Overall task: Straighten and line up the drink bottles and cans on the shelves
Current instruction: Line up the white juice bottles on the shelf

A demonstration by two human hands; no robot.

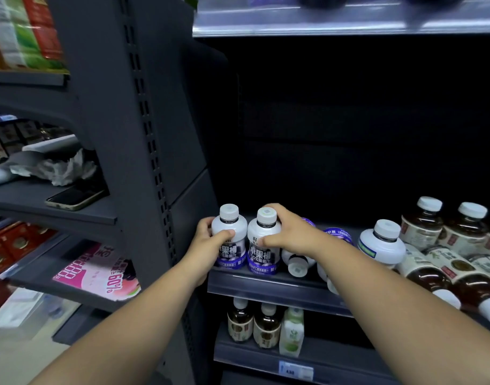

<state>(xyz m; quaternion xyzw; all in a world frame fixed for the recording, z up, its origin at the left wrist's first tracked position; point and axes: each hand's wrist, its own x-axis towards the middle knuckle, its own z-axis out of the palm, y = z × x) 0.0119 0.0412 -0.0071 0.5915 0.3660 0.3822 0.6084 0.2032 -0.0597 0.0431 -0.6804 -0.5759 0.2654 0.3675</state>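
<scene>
Left hand (210, 241) grips the leftmost white bottle (227, 237), thumb across its front. Right hand (289, 232) grips the second white bottle (263, 243) just beside it. Both bottles stand upright, touching, at the near left end of the shelf (266, 287). To their right we see two fallen bottles (296, 262) of the same kind, a tilted white bottle (382, 243) and toppled brown bottles (432, 270). We judge the step as squaring this pair to the edge. Next calls for releasing them and standing the nearest fallen bottle up alongside.
</scene>
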